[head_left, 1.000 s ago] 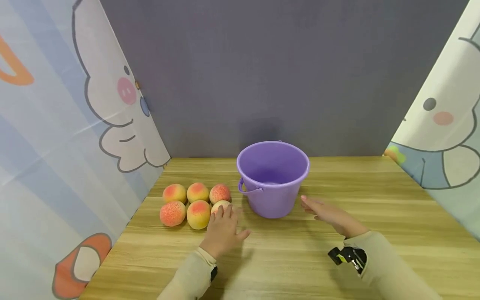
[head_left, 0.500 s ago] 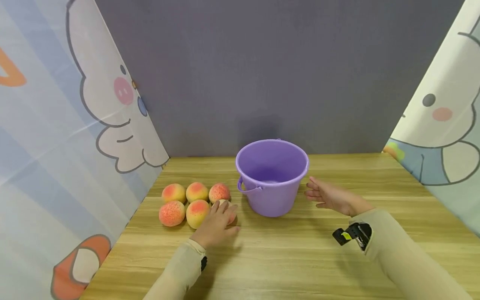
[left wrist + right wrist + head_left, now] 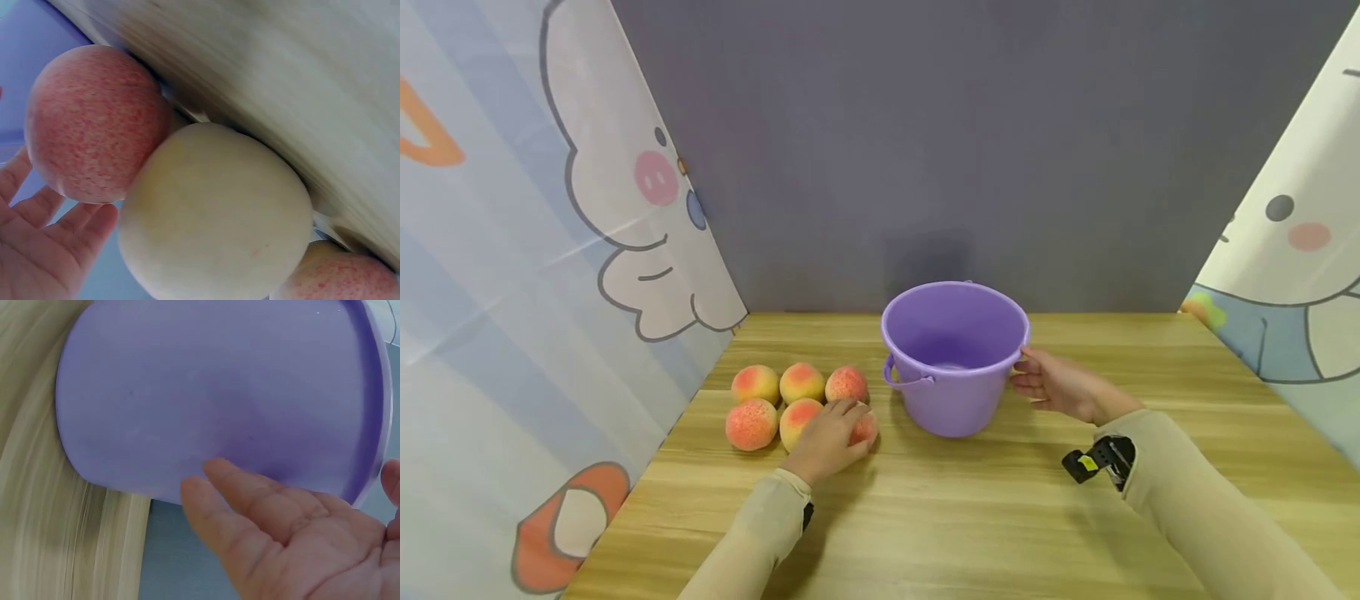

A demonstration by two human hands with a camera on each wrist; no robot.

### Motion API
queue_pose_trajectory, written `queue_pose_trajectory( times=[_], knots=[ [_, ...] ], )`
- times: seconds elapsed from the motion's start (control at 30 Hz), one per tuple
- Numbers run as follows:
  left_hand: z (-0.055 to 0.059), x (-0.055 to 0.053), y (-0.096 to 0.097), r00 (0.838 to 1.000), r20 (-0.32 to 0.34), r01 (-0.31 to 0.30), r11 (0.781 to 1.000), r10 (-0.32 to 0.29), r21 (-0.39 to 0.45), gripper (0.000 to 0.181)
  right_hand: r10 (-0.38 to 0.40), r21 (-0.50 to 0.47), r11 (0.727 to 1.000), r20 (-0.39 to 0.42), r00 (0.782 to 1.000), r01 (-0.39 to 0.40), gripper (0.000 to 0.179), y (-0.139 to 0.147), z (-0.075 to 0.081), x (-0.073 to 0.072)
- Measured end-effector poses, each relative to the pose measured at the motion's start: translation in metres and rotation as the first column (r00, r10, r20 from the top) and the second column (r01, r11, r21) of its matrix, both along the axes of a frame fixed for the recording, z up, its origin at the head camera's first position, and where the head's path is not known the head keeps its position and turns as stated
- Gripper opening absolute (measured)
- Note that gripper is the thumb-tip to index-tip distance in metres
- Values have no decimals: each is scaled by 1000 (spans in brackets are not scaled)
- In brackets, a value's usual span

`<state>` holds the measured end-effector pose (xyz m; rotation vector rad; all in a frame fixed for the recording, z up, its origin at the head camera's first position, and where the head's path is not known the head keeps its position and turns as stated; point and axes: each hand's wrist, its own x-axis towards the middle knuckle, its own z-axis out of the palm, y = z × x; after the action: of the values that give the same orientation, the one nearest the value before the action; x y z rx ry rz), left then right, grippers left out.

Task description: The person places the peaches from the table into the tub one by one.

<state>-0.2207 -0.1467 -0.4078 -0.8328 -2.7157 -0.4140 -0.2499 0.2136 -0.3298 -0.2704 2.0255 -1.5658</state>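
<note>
Several peaches sit in two rows at the left of the table, among them a front-middle peach (image 3: 798, 421). My left hand (image 3: 826, 440) lies around the front-right peach (image 3: 865, 427), its fingers over the far side. In the left wrist view, fingers (image 3: 39, 203) touch this red speckled peach (image 3: 94, 125), some tips hidden behind it; a fingertip at the left edge stays apart from it. A purple bucket (image 3: 953, 400) stands upright right of the peaches. My right hand (image 3: 1067, 387) is at its right side, thumb by the rim, fingers (image 3: 240, 487) fairly straight along the outer wall.
The wooden table (image 3: 940, 525) ends at a dark grey panel (image 3: 925, 150) behind the bucket. Printed cloths hang at the left (image 3: 490, 292) and right. The bucket's handle (image 3: 906, 385) hangs down on its left side.
My left hand has lowered and its fingers have drawn in around the front-right peach. My right hand has risen and moved in to the bucket's right side.
</note>
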Motion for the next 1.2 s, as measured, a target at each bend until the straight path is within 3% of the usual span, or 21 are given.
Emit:
queue_pose_trajectory(
  times=[0.33,0.7,0.87,1.2],
  knots=[
    [-3,-9,-3,999,-42,-28,1000,28,-11,46,-38,-67,997,20,999,40,86,7,-10,-13],
    [-4,-9,-6,998,33,-49,996,52,-71,65,-58,-80,995,-15,998,57,83,10,-11,-23],
    [-2,-10,-4,997,56,-52,996,57,-77,69,-79,-98,992,9,997,80,75,12,-9,-25],
    [-3,-10,-4,991,103,-81,992,91,-92,77,6,-3,1000,16,1000,-6,83,12,-1,-23]
  ],
)
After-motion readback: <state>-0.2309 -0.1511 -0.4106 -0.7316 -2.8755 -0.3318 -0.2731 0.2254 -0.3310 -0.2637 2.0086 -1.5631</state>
